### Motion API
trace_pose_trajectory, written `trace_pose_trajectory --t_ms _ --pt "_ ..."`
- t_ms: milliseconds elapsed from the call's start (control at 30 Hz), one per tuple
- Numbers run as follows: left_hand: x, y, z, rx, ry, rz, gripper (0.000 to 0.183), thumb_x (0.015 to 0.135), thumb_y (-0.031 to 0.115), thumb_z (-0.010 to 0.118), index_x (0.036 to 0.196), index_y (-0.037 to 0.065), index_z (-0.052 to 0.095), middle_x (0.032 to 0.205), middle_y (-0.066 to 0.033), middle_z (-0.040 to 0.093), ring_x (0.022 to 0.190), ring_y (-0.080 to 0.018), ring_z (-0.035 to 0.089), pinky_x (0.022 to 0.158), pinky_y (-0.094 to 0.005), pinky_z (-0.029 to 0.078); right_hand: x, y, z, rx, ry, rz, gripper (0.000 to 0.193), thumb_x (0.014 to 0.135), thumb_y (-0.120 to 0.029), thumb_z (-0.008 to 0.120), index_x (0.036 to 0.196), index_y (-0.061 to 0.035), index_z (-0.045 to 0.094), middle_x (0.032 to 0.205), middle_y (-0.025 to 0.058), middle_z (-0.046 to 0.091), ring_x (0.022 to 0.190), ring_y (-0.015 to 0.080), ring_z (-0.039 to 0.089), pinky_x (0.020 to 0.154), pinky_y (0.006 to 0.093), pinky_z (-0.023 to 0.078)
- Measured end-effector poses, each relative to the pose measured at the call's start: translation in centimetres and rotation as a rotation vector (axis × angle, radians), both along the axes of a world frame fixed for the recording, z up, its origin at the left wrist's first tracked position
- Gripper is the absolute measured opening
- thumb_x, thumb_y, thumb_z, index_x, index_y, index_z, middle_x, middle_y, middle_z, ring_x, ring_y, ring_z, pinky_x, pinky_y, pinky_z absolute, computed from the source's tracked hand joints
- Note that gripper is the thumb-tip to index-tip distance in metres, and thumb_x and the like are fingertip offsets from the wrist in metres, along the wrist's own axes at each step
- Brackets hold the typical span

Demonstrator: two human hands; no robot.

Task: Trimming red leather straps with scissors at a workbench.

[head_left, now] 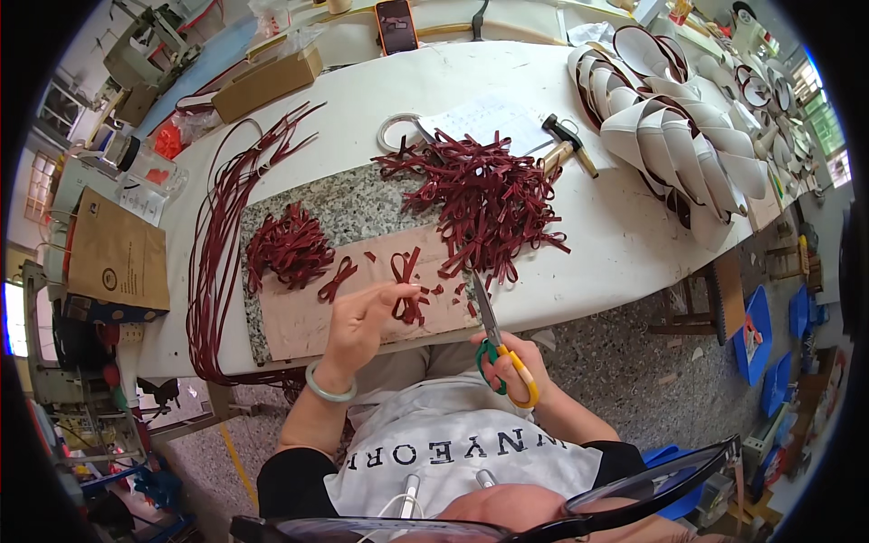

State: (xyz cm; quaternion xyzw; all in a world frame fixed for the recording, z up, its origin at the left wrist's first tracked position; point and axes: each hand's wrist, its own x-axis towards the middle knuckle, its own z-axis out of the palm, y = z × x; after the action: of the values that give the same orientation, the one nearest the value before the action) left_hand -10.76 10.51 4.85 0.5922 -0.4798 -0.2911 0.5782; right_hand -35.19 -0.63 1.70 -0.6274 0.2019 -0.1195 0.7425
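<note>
At a white table (pixel 602 249), left fingers (pixel 391 293) pinched on a maroon bow (pixel 405 266), right fingers (pixel 520 345) wrapped around scissors (pixel 494 336)

From my seat, the strip bundle (pixel 214 244) lies on the table (pixel 362 104) at ten o'clock, one bow pile (pixel 290 249) across slab (pixel 312 195) and sheet (pixel 303 328) at eleven, a second bow pile (pixel 493 204) at half past twelve, the hammer (pixel 577 147) beyond at one
</note>
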Motion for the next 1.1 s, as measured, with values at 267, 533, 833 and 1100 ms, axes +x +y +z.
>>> trace_pose_trajectory --t_ms 267,533,833,1100 --pt "-3.0 -1.9 0.5 0.093 0.658 0.081 0.064 0.090 0.002 0.059 0.143 -0.001 0.021 0.103 -0.0171 0.066 0.089 -0.0185 0.066 0.079 -0.0269 0.052 0.9 -1.3 1.1 -0.183 0.212 0.050 0.060 0.095 -0.051 0.042 0.130 -0.0024 0.044 0.073 0.0049 0.057 0.066 0.0167 0.059 0.062 0.0288 0.047" --pt "-3.8 -2.1 0.5 0.229 0.871 0.050 0.044 0.087 0.002 0.063 0.127 -0.004 0.048 0.104 -0.0150 0.066 0.090 -0.0214 0.066 0.079 -0.0317 0.055 2.1 -1.8 2.1 -0.370 0.340 0.119 0.052 0.093 -0.041 0.051 0.126 -0.0012 0.046 0.077 0.0130 0.062 0.073 0.0334 0.063 0.067 0.0374 0.049" --pt "-4.6 -1.5 -0.6 0.186 0.857 0.023 0.039 0.086 0.000 0.063 0.123 -0.006 0.049 0.105 -0.0139 0.065 0.093 -0.0218 0.065 0.082 -0.0335 0.055 2.4 -1.4 1.9 -0.396 0.355 0.114 0.050 0.091 -0.036 0.056 0.122 0.0019 0.049 0.074 0.0149 0.061 0.071 0.0351 0.062 0.065 0.0382 0.049" --pt "-4.4 -1.5 -0.8 0.211 0.767 0.017 0.026 0.091 0.006 0.058 0.115 -0.007 0.056 0.104 -0.0121 0.064 0.094 -0.0214 0.065 0.083 -0.0327 0.054 2.6 -1.2 2.2 -0.486 0.346 0.080 0.047 0.090 -0.036 0.057 0.120 0.0009 0.052 0.071 0.0142 0.060 0.066 0.0329 0.062 0.062 0.0359 0.049"
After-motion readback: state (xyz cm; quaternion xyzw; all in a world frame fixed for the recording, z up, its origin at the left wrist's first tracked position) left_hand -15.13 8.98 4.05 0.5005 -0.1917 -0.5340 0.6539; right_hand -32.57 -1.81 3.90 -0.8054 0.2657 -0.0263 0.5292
